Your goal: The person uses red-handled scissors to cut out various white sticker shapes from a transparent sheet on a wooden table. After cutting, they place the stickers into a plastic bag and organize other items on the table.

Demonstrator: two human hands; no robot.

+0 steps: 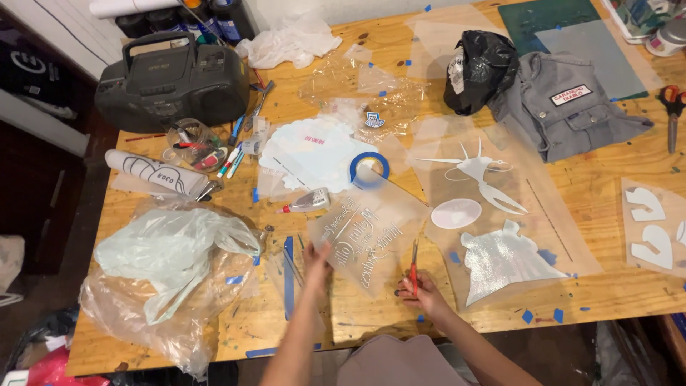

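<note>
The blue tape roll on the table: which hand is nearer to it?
Left. The left hand rests on the clear lettered sheet just below the blue tape roll. The right hand, holding red-handled scissors, sits lower, nearer the table's front edge.

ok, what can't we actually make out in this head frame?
- Right hand: grip on the red-handled scissors is small; the blades are too thin to tell open or closed.
- Left hand: rests on the clear sheet, fingers blurred.
- Grey shirt: partly hidden by the black bag.
- White cutouts: cut off by the right edge.
</note>
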